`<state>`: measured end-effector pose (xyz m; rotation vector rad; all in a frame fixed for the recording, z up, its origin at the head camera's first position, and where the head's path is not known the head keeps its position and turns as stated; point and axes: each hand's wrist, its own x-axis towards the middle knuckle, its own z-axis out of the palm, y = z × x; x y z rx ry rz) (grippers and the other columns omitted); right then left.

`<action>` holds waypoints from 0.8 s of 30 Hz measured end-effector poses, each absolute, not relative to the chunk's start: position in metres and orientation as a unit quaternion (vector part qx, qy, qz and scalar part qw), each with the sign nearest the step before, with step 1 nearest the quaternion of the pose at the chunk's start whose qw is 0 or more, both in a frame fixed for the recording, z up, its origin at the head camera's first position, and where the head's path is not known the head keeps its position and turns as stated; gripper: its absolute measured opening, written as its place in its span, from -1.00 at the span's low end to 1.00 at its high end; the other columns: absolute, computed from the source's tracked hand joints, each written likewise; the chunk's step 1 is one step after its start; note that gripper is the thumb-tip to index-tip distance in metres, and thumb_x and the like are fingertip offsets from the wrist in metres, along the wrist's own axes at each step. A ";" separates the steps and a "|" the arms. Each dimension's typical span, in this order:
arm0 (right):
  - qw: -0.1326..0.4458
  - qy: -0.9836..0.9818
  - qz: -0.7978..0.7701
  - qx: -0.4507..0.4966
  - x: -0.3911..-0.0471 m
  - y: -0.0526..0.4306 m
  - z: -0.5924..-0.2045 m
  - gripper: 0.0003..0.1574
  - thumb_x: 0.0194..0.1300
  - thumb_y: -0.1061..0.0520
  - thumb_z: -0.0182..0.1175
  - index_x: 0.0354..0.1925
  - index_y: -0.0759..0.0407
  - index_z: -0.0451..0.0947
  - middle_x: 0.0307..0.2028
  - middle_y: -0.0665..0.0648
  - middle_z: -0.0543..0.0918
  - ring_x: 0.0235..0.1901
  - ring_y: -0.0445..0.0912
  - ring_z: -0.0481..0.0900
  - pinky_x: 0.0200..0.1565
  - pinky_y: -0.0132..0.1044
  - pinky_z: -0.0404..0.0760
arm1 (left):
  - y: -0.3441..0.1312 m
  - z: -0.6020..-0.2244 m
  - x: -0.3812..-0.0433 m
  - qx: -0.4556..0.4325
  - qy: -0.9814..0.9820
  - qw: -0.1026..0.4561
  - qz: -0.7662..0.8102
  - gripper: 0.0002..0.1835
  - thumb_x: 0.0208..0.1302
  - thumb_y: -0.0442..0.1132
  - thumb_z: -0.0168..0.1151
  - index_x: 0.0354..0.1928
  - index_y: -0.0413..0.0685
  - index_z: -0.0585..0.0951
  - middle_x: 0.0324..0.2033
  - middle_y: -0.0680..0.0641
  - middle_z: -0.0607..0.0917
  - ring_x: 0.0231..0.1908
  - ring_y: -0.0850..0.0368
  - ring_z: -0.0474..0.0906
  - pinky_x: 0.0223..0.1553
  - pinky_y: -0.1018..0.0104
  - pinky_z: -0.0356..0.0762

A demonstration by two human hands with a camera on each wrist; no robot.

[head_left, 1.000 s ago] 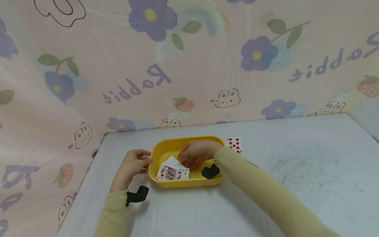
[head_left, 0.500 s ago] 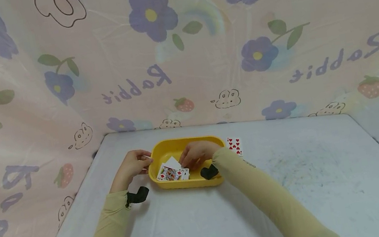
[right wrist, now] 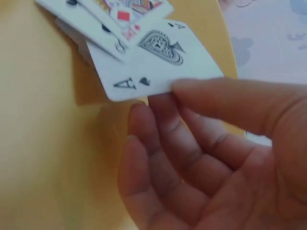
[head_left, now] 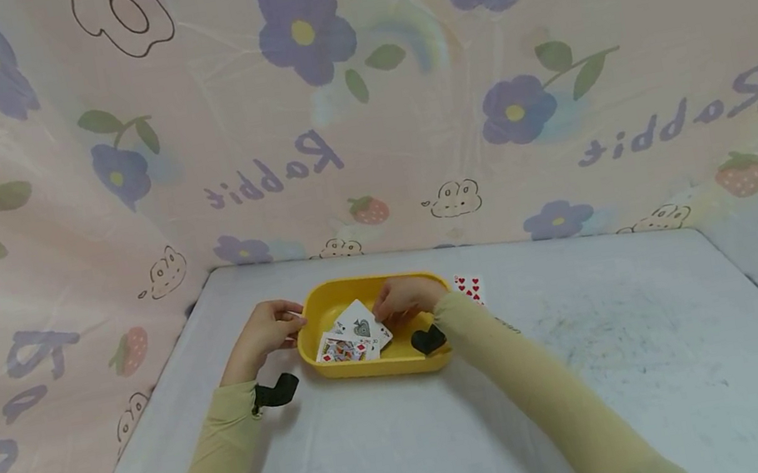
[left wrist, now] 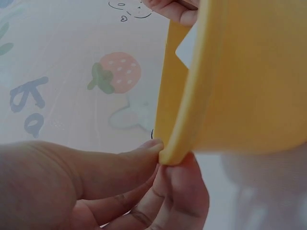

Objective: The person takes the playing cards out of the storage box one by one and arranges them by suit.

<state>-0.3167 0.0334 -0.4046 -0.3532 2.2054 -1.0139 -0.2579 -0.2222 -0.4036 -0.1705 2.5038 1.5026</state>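
My left hand (head_left: 264, 334) pinches the left rim of a yellow plastic tub (head_left: 379, 367); in the left wrist view, thumb and fingers clasp that rim (left wrist: 184, 129). Inside the tub, my right hand (head_left: 407, 297) pinches an ace of spades (head_left: 362, 326) by its edge, thumb on top and fingers beneath. The right wrist view shows the ace (right wrist: 160, 52) face up, partly under other playing cards (right wrist: 91, 24). A face card with red diamonds (head_left: 341, 350) lies among the cards at the tub's near left side.
A heart playing card (head_left: 469, 288) lies face up on the white table (head_left: 387, 455), just right of the tub. A patterned cloth (head_left: 395, 157) hangs behind the table and at its sides. Black straps (head_left: 429, 339) are at both wrists.
My right hand has shifted slightly right and up inside the tub, and the ace of spades now shows face up in its pinch. My left hand keeps its place on the rim.
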 end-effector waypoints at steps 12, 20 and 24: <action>0.248 0.865 -0.420 -0.120 -0.316 0.088 -0.377 -0.83 0.28 0.24 0.21 -0.17 0.32 0.57 -0.26 0.18 0.62 -0.31 -0.04 0.61 -0.15 -0.24 0.64 | -0.221 -0.402 -0.256 -0.065 0.849 0.109 0.513 -0.68 0.34 -0.35 0.17 0.08 -0.34 0.49 -0.29 -0.20 0.56 -0.42 0.04 0.55 -0.29 0.20 0.65; 0.211 0.845 -0.476 -0.124 -0.313 0.144 -0.372 -0.72 0.34 0.19 0.18 -0.05 0.34 0.51 -0.27 0.21 0.61 -0.29 0.06 0.58 -0.07 -0.06 0.61 | -0.219 -0.402 -0.256 -0.068 0.854 0.107 0.505 -0.69 0.34 -0.33 0.18 0.08 -0.31 0.50 -0.27 -0.20 0.56 -0.40 0.03 0.56 -0.32 0.25 0.65; 0.198 0.829 -0.514 -0.095 -0.310 0.175 -0.380 -0.65 0.36 0.17 0.15 0.02 0.39 0.45 -0.19 0.25 0.58 -0.25 0.08 0.56 0.03 0.02 0.54 | -0.220 -0.401 -0.256 -0.065 0.856 0.103 0.503 -0.69 0.34 -0.34 0.17 0.07 -0.33 0.50 -0.28 -0.20 0.55 -0.42 0.05 0.55 -0.34 0.25 0.65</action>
